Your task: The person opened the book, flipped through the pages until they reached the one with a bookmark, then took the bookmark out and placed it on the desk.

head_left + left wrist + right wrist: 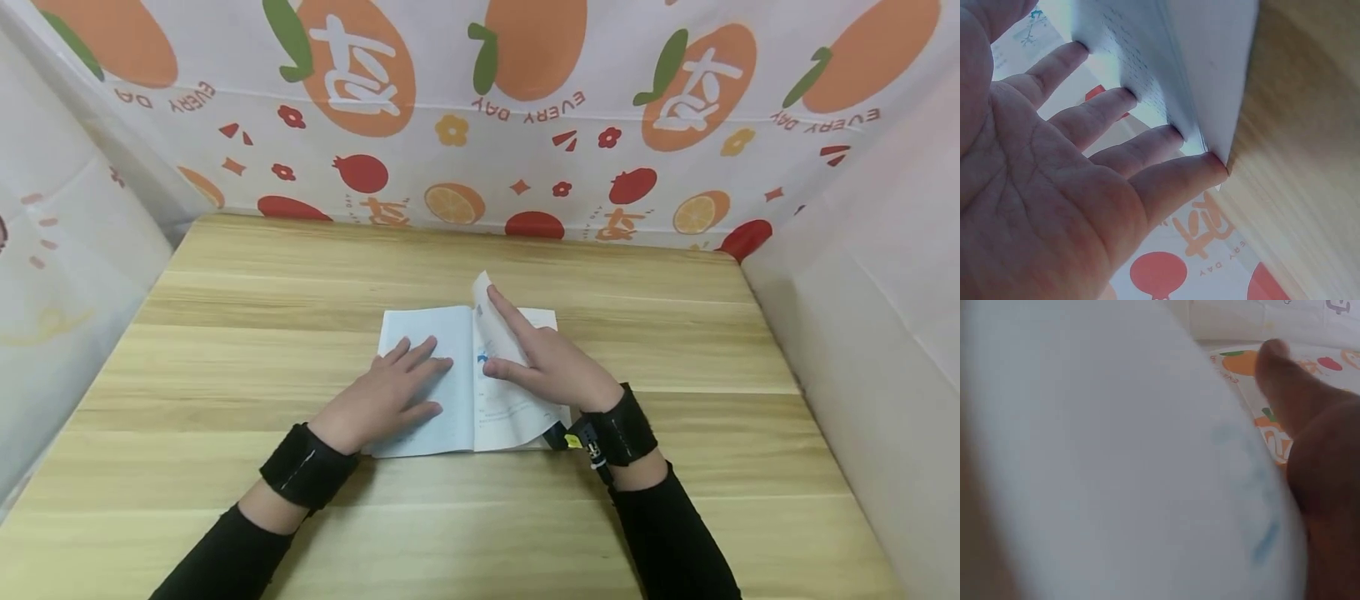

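An open book lies in front of me, its two halves spread to either side of the spine. My left hand rests on the left half with its fingers spread; in the left wrist view, several fingertips touch the paper near the book's edge. On the right half, a page with print and a small blue picture stands partly raised and bowed. My right hand is at this page, index finger and thumb extended. In the right wrist view, the blurred page hides much of that hand.
The book lies on a wood-grain table. A white cloth printed with fruit hangs behind the table's far edge, and pale cloth hangs at the sides. Each wrist wears a black band.
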`<action>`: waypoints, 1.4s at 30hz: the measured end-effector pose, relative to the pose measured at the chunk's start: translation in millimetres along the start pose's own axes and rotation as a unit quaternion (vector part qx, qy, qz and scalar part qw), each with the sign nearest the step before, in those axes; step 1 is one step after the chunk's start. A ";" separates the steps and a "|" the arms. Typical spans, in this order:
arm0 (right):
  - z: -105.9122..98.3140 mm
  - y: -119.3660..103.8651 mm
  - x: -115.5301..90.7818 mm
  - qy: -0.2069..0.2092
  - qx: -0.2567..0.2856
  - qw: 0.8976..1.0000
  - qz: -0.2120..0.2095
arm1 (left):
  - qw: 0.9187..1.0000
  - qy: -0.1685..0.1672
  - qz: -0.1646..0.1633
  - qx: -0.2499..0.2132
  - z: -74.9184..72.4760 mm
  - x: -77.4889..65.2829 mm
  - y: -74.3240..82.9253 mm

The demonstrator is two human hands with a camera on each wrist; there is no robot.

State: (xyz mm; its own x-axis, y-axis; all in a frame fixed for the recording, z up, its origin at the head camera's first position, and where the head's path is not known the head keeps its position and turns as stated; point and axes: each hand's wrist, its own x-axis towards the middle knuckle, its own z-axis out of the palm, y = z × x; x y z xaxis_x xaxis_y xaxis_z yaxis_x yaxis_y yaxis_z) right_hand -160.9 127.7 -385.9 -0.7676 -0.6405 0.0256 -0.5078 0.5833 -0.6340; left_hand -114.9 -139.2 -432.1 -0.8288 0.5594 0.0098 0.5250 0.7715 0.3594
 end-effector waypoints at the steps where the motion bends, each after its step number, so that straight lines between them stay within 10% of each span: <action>1: 0.4 0.2 -0.1 -0.005 0.004 1.000 -0.001 | 1.000 0.001 -0.001 -0.002 0.4 0.4 0.2; 20: 9.9 2.1 1.6 -0.086 -0.032 0.996 -0.007 | 0.999 0.001 -0.036 -0.026 -0.3 2.6 -0.7; 42: 4.8 10.4 1.5 -0.072 -0.067 0.995 0.015 | 1.000 -0.012 -0.021 0.019 -0.9 1.6 0.7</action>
State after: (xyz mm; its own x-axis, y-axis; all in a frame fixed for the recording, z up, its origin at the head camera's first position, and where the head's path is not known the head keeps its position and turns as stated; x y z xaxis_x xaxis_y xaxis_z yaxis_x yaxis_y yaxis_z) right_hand -165.4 130.4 -396.2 -0.7239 -0.6813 -0.1087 -0.5408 0.6582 -0.5237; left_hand -116.0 -138.0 -431.0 -0.8456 0.5330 -0.0280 0.4969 0.8054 0.3231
